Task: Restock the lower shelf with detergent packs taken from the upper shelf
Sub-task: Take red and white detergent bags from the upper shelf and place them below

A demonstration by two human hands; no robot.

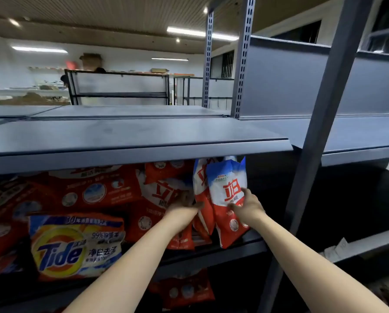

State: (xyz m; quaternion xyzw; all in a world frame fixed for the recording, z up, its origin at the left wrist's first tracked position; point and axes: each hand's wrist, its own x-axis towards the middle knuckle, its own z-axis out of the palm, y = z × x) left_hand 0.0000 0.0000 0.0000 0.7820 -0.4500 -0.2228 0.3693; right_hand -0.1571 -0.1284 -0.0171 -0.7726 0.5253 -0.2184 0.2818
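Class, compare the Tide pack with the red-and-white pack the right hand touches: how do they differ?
The Tide pack is orange with a yellow ring; the red-and-white pack has a blue top. The Tide pack shows its broad face at the left, untouched; the red-and-white pack stands upright at the row's right end, under the right hand. Both sit on the same shelf.

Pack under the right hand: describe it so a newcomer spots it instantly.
Find the grey shelf stacked with red detergent packs. At its right end stands an upright pack, the right hand on its front. Unlike its red neighbours, its upper half is white and blue.
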